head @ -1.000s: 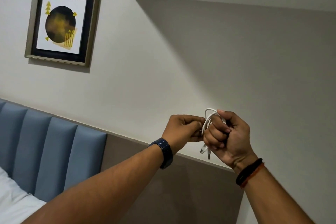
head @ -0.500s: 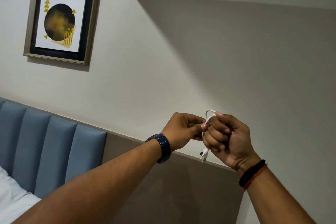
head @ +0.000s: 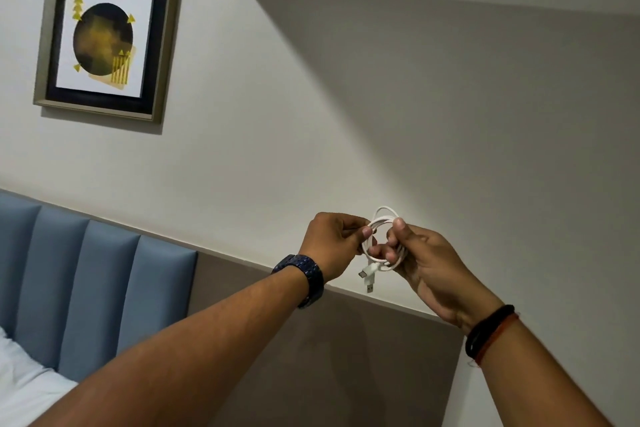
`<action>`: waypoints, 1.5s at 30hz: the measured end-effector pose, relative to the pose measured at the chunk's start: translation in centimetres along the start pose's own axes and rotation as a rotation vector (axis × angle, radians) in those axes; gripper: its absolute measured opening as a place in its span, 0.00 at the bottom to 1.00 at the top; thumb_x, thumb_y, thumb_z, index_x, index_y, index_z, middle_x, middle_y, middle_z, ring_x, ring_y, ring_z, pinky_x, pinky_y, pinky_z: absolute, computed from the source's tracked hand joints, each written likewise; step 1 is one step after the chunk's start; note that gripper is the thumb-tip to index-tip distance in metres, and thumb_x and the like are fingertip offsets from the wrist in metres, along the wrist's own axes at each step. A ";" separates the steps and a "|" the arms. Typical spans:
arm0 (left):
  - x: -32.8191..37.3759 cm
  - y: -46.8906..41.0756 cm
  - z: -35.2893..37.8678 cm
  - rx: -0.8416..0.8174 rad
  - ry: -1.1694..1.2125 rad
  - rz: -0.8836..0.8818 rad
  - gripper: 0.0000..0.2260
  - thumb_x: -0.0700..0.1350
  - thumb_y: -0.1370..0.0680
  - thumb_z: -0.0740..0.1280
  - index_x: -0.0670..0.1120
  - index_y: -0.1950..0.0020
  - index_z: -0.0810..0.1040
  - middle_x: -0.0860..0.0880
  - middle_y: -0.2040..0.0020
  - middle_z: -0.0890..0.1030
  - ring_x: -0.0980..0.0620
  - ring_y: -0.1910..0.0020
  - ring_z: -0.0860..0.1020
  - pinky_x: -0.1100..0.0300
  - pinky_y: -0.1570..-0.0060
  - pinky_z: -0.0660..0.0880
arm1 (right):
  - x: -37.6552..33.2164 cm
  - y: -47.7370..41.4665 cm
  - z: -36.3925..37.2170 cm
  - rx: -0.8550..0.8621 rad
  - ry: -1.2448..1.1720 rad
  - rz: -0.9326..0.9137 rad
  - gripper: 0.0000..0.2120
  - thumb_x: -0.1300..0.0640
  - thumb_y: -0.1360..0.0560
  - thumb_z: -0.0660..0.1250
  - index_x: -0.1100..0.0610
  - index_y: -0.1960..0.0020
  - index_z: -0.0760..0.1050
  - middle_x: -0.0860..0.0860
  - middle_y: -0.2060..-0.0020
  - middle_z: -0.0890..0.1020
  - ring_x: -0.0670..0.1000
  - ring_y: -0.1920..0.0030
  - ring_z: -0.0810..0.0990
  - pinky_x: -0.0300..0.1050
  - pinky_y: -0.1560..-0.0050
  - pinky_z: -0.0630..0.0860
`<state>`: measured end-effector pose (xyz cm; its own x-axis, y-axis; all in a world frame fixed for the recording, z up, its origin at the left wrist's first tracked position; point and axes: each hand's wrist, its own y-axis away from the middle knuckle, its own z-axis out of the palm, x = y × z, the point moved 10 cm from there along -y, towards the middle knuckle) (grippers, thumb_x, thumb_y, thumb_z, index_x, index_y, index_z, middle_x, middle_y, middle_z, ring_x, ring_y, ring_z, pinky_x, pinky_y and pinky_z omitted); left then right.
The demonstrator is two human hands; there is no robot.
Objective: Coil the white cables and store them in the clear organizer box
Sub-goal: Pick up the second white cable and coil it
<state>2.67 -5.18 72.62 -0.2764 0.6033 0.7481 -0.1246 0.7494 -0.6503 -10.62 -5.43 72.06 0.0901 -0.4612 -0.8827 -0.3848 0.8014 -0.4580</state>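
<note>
Both hands clamped on one white cable, held up in the air in front of the wall. Left hand pinches the left side of the coil between thumb and fingertips. Right hand has fingers curled through and around the coil's right and lower side, thumb pressed on the top right of the loops. Hands sit close, nearly touching, coil between them.

Cable is wound in a small round bundle, several loops; exact loop count hard to tell, strands overlap. Top arc of the coil sticks up above both hands. Two connector ends hang just below the grip: one longer plug with a metal tip pointing down, one shorter plug beside it, type hard to make out. Part of the coil is hidden behind the right fingers.

Count: one cable in view, two hands, two plugs. Clear organizer box not in frame.

One dark blue watch on the left wrist, below-left of the grip. On the right wrist, below-right of the grip, a black band and a thin orange thread beside it. Both forearms cut off by the bottom edge.

Far up-left of the grip: one framed picture on the wall, dark circle with yellow marks. Left of and below the grip: blue padded headboard, four panels visible, leftmost cut off by the frame edge. A grey-brown panel runs behind and under the hands. White bedding in the bottom-left corner, mostly cut off.
</note>
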 end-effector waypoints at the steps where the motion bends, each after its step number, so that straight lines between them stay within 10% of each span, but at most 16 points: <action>1: -0.1 -0.1 -0.2 0.014 0.003 -0.008 0.06 0.40 0.24 0.68 0.43 0.51 0.83 0.49 0.61 0.85 0.59 0.65 0.83 0.69 0.62 0.78 | 0.0 0.0 -0.5 0.053 0.136 -0.012 0.18 0.47 0.22 0.58 0.58 0.64 0.74 0.52 0.71 0.77 0.52 0.59 0.80 0.45 0.55 0.80; 10: -1.9 1.0 0.8 -0.008 0.307 -0.224 0.05 0.37 0.26 0.69 0.45 0.53 0.80 0.44 0.59 0.85 0.49 0.60 0.85 0.58 0.57 0.82 | 0.2 0.1 -1.5 0.254 0.628 -0.018 0.19 0.45 0.20 0.53 0.59 0.57 0.71 0.50 0.68 0.76 0.44 0.75 0.75 0.48 0.61 0.76; 28: -3.8 2.3 2.2 -0.116 0.704 -0.356 0.10 0.38 0.22 0.64 0.48 0.54 0.63 0.47 0.66 0.77 0.51 0.67 0.75 0.58 0.62 0.73 | 1.4 -0.4 -0.9 0.178 0.962 -0.037 0.16 0.47 0.19 0.52 0.54 0.60 0.69 0.50 0.66 0.76 0.49 0.65 0.74 0.41 0.65 0.69; 45: -2.8 1.7 0.0 0.076 -0.278 -0.223 0.11 0.38 0.36 0.76 0.49 0.68 0.75 0.45 0.63 0.83 0.46 0.64 0.83 0.51 0.57 0.81 | 3.1 -1.2 -2.1 0.269 1.106 0.034 0.16 0.48 0.19 0.52 0.55 0.57 0.70 0.49 0.66 0.74 0.50 0.65 0.73 0.43 0.65 0.66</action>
<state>3.22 -5.60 69.46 -0.4818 0.3220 0.8150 -0.2789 0.8253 -0.4910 -11.80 -8.59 70.13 -0.8277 -0.4139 -0.3790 -0.1501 0.8140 -0.5611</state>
